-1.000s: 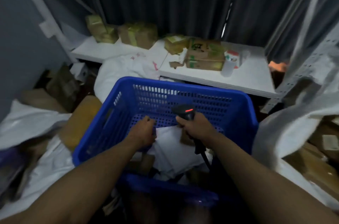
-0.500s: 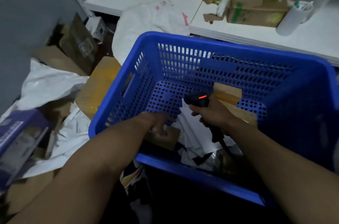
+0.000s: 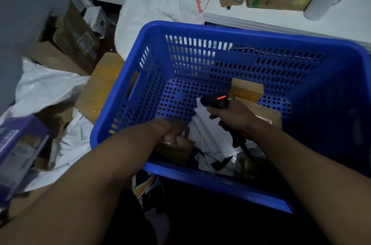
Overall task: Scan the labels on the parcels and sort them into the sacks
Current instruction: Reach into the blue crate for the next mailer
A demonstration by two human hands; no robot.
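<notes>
Crate (image 3: 220, 31): parcel (image 3: 178, 152) under left hand's (image 3: 170, 130) fingers (image 3: 172, 139), right hand (image 3: 234, 116) grips scanner (image 3: 217, 100).

You can read nothing here for certain. The red print on the white sack (image 3: 156, 6) is blurred beyond reading, and so are the pale lettering on the purple box (image 3: 20, 140) and the small label on the brown parcel (image 3: 269, 114) in the blue basket (image 3: 241, 33).

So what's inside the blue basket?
The blue basket holds brown boxes and white bags. The left hand grips a small box; the right hand holds the scanner. Anything beneath the bags is hidden.
</notes>
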